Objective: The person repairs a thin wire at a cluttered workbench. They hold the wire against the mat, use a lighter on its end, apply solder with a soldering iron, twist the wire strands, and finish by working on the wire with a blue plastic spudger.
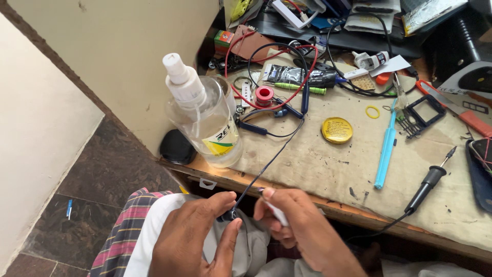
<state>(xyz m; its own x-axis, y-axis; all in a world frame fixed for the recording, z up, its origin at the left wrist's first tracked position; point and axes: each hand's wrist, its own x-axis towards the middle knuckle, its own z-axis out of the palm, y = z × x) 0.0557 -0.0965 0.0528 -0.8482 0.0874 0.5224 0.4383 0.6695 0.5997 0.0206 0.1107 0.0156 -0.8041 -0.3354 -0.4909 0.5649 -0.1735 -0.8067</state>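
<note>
Cluttered bench (318,164) w/ spray bottle (205,118); left hand (192,238) pinches earphone wire (266,166), right hand (300,225) grips small white tool (277,211).

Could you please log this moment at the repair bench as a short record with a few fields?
Setting: cluttered workbench covered with a stained cloth
Left hand: pinches a small dark earbud at the end of a thin dark cable
Right hand: holds a slim white tool close to the earbud
On the bench: clear spray bottle, round yellow tin, light blue toothbrush, black soldering iron, red wire
Contact: the hands work just off the bench edge, above the lap
</note>
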